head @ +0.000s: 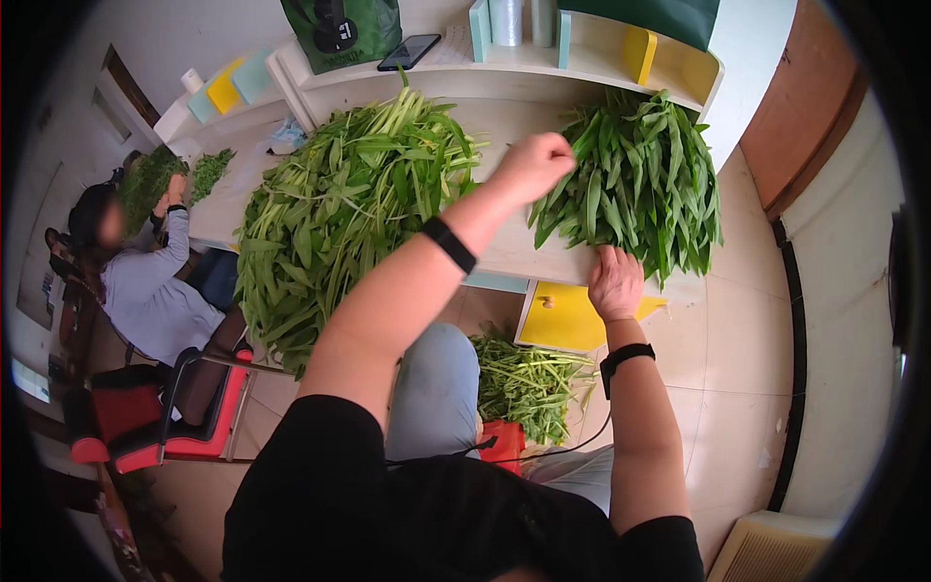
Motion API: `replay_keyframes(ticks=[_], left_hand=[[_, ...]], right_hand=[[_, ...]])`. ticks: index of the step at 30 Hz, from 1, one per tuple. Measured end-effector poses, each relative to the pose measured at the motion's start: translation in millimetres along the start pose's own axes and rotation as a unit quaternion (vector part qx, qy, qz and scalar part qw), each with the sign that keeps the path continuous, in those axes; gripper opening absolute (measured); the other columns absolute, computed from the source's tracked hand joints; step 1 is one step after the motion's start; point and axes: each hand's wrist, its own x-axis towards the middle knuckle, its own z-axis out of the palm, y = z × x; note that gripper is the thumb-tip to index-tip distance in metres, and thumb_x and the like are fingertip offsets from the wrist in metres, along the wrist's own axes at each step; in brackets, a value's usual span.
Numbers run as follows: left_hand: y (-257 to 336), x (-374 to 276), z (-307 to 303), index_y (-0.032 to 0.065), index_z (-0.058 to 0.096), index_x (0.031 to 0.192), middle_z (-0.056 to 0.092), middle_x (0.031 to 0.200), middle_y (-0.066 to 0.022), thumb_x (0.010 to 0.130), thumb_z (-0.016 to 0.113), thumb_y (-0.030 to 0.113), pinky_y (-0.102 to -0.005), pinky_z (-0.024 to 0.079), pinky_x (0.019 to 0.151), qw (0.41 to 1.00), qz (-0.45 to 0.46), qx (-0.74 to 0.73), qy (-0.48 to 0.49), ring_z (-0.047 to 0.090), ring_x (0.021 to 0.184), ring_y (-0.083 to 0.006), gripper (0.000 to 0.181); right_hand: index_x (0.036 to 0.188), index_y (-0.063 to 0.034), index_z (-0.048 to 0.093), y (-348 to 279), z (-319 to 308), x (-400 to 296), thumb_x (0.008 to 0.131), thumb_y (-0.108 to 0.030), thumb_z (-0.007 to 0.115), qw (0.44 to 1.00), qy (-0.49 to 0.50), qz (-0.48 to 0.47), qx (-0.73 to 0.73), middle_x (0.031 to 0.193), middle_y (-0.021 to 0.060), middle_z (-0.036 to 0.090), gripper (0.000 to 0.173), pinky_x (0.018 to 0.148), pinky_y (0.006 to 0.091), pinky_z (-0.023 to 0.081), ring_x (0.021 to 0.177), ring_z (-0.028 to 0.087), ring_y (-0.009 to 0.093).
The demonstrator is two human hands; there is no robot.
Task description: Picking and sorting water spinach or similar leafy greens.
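A large heap of leafy green stalks, like water spinach (342, 196), covers the middle left of the pale desk (502, 247). On the right lies a neater pile of long green leaves (633, 182), its leaf ends hanging past the front edge. My left hand (538, 167) is over the desk at the left side of this pile, fingers curled in; whether anything is between them cannot be told. My right hand (617, 280) touches the desk's front edge under the hanging leaf tips, its fingers partly hidden. More cut stalks (527, 393) lie below, between my knees, above something red (503, 440).
A shelf (451, 73) along the desk's back holds a green bag (345, 33) and a phone (409, 52). Below the desk is a yellow drawer front (560, 316). At the far left another person (156, 291) handles greens, near a red and black chair (174, 407).
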Motion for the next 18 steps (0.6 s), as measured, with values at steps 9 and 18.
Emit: replay_keyframes(ticks=[9,18], left_hand=[[-22,-75,-176,0.0059,0.059,0.079,0.061,0.073,-0.0022,0.083,0.056,0.028,-0.0247,0.042,0.061,0.977,-0.180,-0.041,0.107,0.057,0.067,-0.0107,0.023],[-45,-121,-245,0.0101,0.061,0.090,0.063,0.083,-0.0002,0.086,0.053,0.032,-0.0230,0.040,0.063,0.956,-0.241,-0.054,0.156,0.056,0.073,-0.0077,0.024]], right_hand=[[0.085,-0.0114,0.055,-5,2,-4,0.077,-0.016,0.052,0.999,0.049,0.020,-0.003,0.078,0.0066,0.057,0.009,0.069,0.0396,0.040,0.077,0.054,0.027],[0.087,-0.0125,0.055,-2,6,-6,0.079,-0.018,0.053,0.998,0.044,0.041,-0.024,0.080,0.0051,0.057,0.010,0.070,0.0397,0.041,0.079,0.055,0.026]])
